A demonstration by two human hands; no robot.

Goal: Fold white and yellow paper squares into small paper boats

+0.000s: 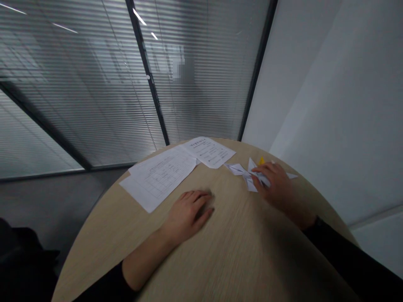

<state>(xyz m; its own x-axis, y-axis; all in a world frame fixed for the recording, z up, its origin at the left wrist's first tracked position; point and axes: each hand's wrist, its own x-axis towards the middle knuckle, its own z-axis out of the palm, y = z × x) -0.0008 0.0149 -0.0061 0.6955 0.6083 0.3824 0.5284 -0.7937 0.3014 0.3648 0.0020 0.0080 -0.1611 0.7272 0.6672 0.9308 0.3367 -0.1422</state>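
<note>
My left hand (190,214) lies low over the middle of the table, thumb apart from the fingers and nothing in its grasp; the fingertips are slightly blurred. To the right, my right hand (275,184) reaches over a cluster of folded white paper pieces with pointed ends. Its thumb and fingers close around one folded paper (265,179), partly hidden by the hand. Another folded paper (237,169) points out to the left of it. A small yellow piece (261,160) shows just behind the fingers; its kind is unclear.
Printed sheets (160,178) with a table grid lie on the left of the round wooden table (220,260), and another printed sheet (209,152) lies near the far edge. Behind stand glass panels with blinds (201,96); a white wall (352,105) is close on the right. Something black (25,260) is at lower left.
</note>
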